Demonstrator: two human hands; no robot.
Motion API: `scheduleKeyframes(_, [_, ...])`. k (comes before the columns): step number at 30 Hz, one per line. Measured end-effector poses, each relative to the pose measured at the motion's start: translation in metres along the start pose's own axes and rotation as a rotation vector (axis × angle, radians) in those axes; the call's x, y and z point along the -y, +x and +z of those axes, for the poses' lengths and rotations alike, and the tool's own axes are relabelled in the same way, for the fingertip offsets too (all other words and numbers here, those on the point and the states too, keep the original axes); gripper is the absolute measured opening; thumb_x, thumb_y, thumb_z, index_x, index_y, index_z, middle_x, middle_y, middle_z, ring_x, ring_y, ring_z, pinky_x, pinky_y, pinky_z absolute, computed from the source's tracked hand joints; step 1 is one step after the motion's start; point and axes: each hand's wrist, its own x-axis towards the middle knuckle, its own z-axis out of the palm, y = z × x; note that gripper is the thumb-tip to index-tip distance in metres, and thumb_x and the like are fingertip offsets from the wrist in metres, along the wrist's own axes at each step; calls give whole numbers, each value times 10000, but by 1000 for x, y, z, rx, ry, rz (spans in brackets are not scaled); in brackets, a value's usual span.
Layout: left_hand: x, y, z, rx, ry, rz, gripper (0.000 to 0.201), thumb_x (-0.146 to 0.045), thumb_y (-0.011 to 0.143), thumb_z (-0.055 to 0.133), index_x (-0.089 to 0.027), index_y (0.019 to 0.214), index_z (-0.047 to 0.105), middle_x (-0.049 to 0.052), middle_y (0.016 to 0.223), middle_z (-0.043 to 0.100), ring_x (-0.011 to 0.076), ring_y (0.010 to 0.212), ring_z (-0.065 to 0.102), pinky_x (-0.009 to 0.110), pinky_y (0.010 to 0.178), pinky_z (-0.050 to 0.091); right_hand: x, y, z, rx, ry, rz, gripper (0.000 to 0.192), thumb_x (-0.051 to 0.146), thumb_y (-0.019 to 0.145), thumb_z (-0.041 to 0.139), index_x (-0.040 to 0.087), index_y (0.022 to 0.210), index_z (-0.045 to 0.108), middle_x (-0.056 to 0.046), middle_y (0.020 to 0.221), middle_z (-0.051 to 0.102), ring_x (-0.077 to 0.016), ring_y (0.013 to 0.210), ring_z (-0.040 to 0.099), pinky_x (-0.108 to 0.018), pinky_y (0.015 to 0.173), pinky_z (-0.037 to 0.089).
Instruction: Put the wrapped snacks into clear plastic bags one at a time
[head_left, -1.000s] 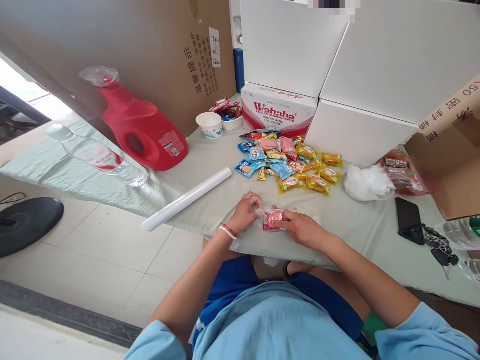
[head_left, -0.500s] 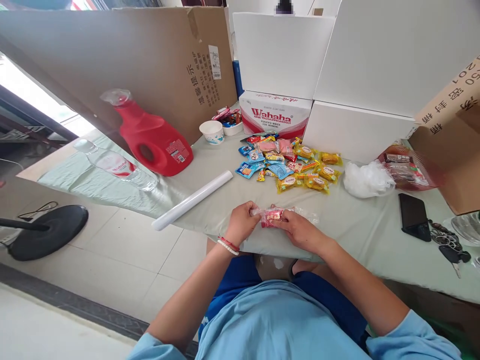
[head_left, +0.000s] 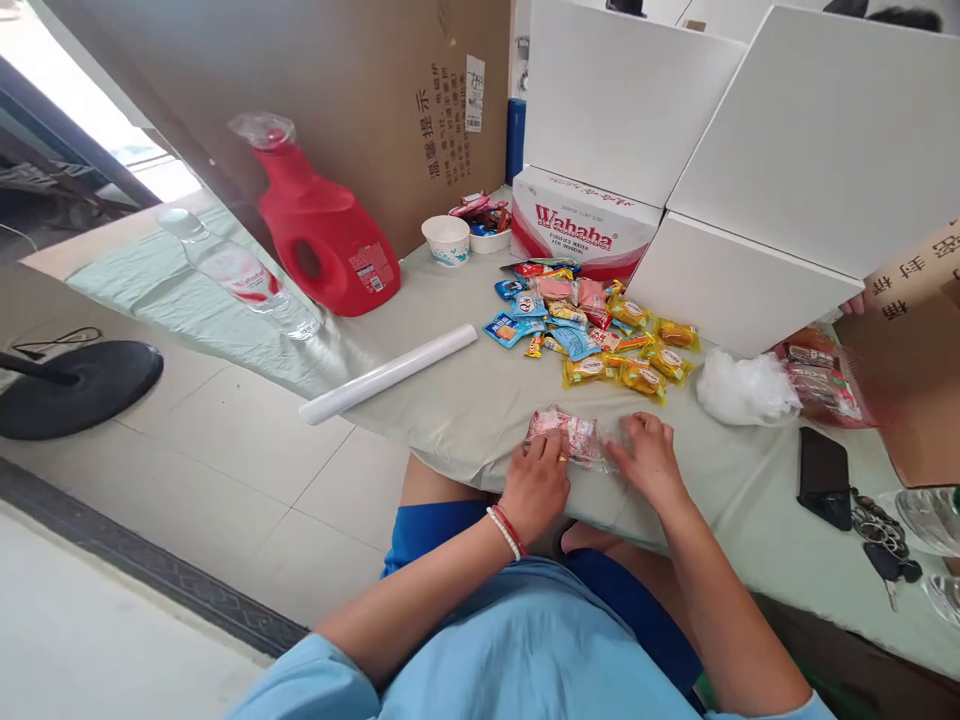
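A small clear plastic bag of pink-and-red wrapped sweets (head_left: 579,432) lies flat near the front edge of the table. My left hand (head_left: 535,478) presses its bent fingertips onto the near left side of this bag, holding it down. At the bag's right end, my right hand (head_left: 651,462) has its thumb and fingers apart, slightly blurred, with loose clear film close to the thumb. Just beyond, a pile of yellow-wrapped cakes (head_left: 643,376) and blue snack packets (head_left: 513,328) sits on the pale green cloth.
Left of the hands lie a white roll (head_left: 390,372), a water bottle (head_left: 240,275) and a red jug (head_left: 326,235). Behind stand a paper cup (head_left: 448,243) and Wahaba box (head_left: 581,225). A crumpled white bag (head_left: 746,388), phone (head_left: 823,477) and keys (head_left: 889,560) lie right.
The bag now lies flat on the cloth instead of being pinched between both hands. My left hand has moved onto its near side; my right hand has loosened and shifted right. The view has turned.
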Motion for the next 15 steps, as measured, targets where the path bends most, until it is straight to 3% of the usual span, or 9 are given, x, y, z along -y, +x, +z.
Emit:
scheduleKeyframes(3, [2, -1, 7, -14, 42, 11, 522, -206, 954, 517, -98, 1464, 515, 190, 1435, 552, 298, 1160, 585, 401, 795, 524, -1, -2, -3, 88, -88, -32, 197, 318, 854, 618, 192, 960, 725, -173, 1313, 596, -358, 1266, 501, -472, 1025, 441])
scheduleKeyframes(6, [4, 1, 7, -25, 46, 58, 413, -200, 996, 467, -125, 1381, 597, 168, 1405, 578, 279, 1110, 595, 381, 743, 509, 11, -2, -21, 105, -53, 27, 192, 353, 911, 542, 212, 948, 668, -113, 1094, 664, -258, 963, 632, -374, 853, 479])
scheduleKeyframes(9, [4, 4, 7, -35, 13, 90, 380, -180, 1003, 454, -121, 1338, 626, 166, 1396, 582, 276, 1100, 594, 387, 733, 505, 43, 9, -29, 140, -14, 45, 209, 425, 957, 527, 239, 931, 620, -19, 830, 666, -199, 716, 610, -309, 706, 437])
scheduleKeyframes(12, [5, 5, 8, -62, -50, 114, 393, -163, 1004, 441, -87, 1348, 614, 179, 1379, 588, 284, 1126, 591, 426, 839, 514, 82, 25, -14, 192, -39, -77, 174, 334, 981, 504, 234, 955, 643, -24, 845, 672, -200, 773, 627, -292, 714, 421])
scheduleKeyframes(15, [17, 1, 6, -73, -195, 145, 352, -164, 991, 449, -71, 1259, 657, 196, 1358, 598, 288, 1160, 589, 441, 949, 492, 107, 35, 10, 264, -165, -135, 265, 251, 1008, 438, 217, 1046, 698, -68, 951, 652, -212, 828, 631, -296, 712, 421])
